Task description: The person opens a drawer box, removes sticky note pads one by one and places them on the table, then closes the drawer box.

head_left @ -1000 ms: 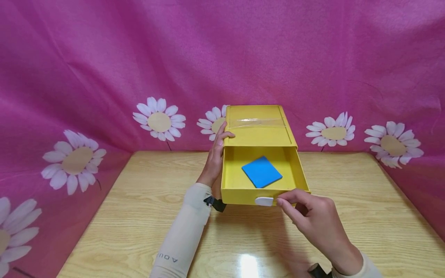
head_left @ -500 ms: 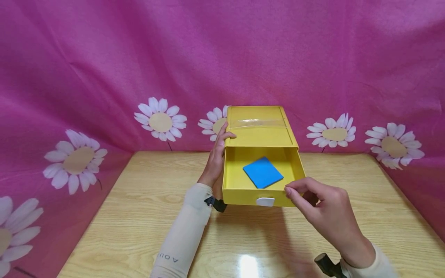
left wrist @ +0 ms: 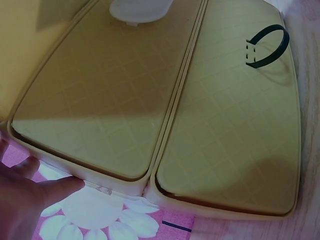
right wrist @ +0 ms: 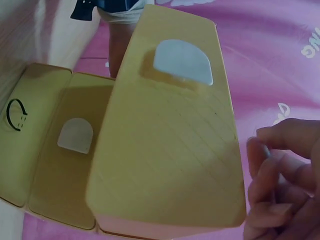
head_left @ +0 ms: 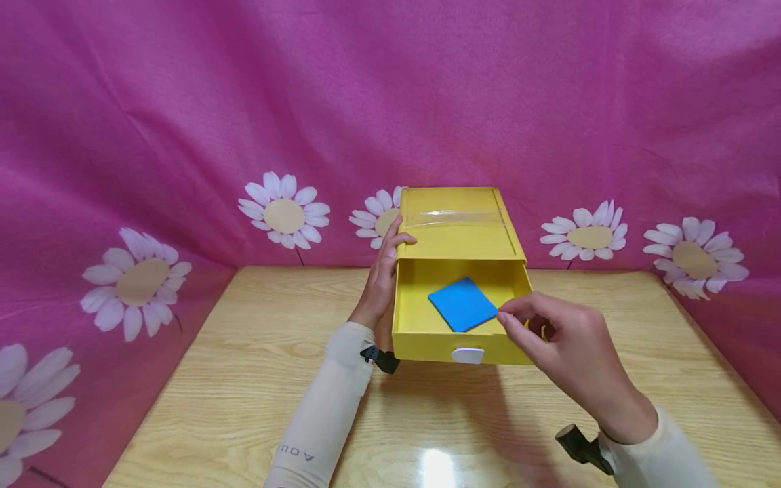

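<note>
A yellow drawer box (head_left: 454, 217) has its top drawer (head_left: 430, 347) pulled out towards me. In it lies a flat blue square (head_left: 462, 303). My left hand (head_left: 378, 281) rests along the box's left side, one finger over the top edge; in the left wrist view this hand (left wrist: 30, 192) is beside the drawer fronts. Over the drawer's right wall, my right hand (head_left: 567, 339) has its thumb and forefinger tips close together at the square's right corner. Whether they touch it cannot be told. The right wrist view shows these curled fingers (right wrist: 280, 170), with any held thing unclear.
A white tab handle (head_left: 468, 356) is on the open drawer's front. Below it, the middle drawer carries another white tab (right wrist: 75, 136), and the lowest a black loop (right wrist: 16, 115). The box stands on a wooden table (head_left: 274, 366) before a pink flowered cloth (head_left: 427, 88).
My right hand has left the area of the white handle and moved right, then up over the drawer's right wall to the blue square's corner. The left hand stays on the box.
</note>
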The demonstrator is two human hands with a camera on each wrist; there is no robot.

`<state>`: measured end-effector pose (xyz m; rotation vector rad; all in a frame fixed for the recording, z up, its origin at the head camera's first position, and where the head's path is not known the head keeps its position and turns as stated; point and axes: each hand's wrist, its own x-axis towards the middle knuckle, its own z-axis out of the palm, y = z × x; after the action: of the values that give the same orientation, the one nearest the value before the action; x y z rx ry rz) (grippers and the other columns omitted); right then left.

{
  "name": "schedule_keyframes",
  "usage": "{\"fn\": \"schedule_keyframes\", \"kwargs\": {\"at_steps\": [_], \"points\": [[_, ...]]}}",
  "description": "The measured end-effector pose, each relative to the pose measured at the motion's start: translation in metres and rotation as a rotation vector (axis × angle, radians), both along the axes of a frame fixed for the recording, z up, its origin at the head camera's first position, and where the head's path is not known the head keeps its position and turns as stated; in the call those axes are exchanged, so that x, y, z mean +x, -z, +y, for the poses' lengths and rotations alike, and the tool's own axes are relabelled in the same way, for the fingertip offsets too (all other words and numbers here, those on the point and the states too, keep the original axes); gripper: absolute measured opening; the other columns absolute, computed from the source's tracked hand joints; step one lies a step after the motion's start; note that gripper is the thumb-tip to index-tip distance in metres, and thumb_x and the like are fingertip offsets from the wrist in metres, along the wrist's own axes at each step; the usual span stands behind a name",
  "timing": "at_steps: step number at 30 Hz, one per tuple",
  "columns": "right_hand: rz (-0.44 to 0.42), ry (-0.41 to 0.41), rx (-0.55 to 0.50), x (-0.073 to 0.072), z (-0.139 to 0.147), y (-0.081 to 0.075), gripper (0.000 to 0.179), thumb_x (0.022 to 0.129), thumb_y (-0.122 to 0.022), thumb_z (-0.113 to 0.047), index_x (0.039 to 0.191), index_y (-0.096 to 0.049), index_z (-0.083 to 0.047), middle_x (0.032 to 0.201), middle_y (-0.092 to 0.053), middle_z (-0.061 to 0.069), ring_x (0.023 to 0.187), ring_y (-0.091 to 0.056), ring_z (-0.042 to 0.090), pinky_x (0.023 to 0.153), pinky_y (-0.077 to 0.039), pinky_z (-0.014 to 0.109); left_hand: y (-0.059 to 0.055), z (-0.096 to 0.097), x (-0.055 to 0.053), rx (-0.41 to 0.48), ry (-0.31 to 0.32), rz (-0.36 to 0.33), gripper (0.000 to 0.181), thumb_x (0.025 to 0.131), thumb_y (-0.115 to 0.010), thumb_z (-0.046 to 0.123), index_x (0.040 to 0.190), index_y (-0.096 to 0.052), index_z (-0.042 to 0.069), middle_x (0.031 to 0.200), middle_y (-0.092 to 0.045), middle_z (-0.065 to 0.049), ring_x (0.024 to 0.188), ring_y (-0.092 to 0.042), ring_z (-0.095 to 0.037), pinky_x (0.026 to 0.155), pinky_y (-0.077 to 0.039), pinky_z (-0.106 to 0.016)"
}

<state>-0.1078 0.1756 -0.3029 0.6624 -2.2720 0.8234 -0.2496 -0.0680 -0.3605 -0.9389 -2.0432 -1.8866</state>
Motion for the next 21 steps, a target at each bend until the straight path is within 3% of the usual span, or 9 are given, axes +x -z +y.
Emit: {"fn": "schedule_keyframes", "kwargs": {"at_steps": [5, 9, 16, 21], "points": [[-0.017, -0.009, 0.070, -0.008, -0.002, -0.008, 0.017, 0.077, -0.079, -0.009, 0.085, -0.071, -0.021, 0.067, -0.055, -0.019, 0.055, -0.045, 0.001, 0.049, -0.036, 0.014, 0.000, 0.000, -0.001, 0.001, 0.002, -0.001, 0.042, 0.102, -0.017, 0.020, 0.131, -0.041, 0.001, 0.162, -0.005, -0.009, 0.144, -0.017, -0.027, 0.108, -0.029, -0.056], [-0.079, -0.024, 0.124, -0.017, -0.002, -0.013, 0.016, 0.078, -0.079, -0.011, 0.086, -0.070, -0.021, 0.071, -0.059, -0.017, 0.058, -0.049, 0.001, 0.050, -0.041, 0.017, 0.001, 0.000, -0.001, 0.002, 0.006, -0.001, 0.042, 0.102, -0.017, 0.020, 0.131, -0.041, 0.001, 0.162, -0.005, -0.009, 0.144, -0.017, -0.026, 0.108, -0.029, -0.055], [-0.318, -0.041, 0.170, -0.033, -0.001, -0.017, 0.010, 0.082, -0.076, -0.016, 0.091, -0.071, -0.017, 0.082, -0.067, -0.008, 0.069, -0.061, 0.006, 0.056, -0.050, 0.025, 0.001, 0.000, -0.002, 0.005, 0.007, 0.002, 0.042, 0.102, -0.018, 0.020, 0.131, -0.042, 0.001, 0.162, -0.005, -0.010, 0.145, -0.015, -0.028, 0.110, -0.027, -0.054], [-0.471, -0.064, 0.200, -0.040, -0.001, -0.020, 0.021, 0.082, -0.077, -0.020, 0.101, -0.070, -0.013, 0.094, -0.069, 0.000, 0.082, -0.064, 0.016, 0.065, -0.051, 0.031, 0.000, 0.000, -0.001, -0.001, 0.006, 0.007, 0.041, 0.102, -0.018, 0.019, 0.131, -0.041, 0.000, 0.162, -0.005, -0.011, 0.145, -0.015, -0.029, 0.110, -0.027, -0.053]]}}
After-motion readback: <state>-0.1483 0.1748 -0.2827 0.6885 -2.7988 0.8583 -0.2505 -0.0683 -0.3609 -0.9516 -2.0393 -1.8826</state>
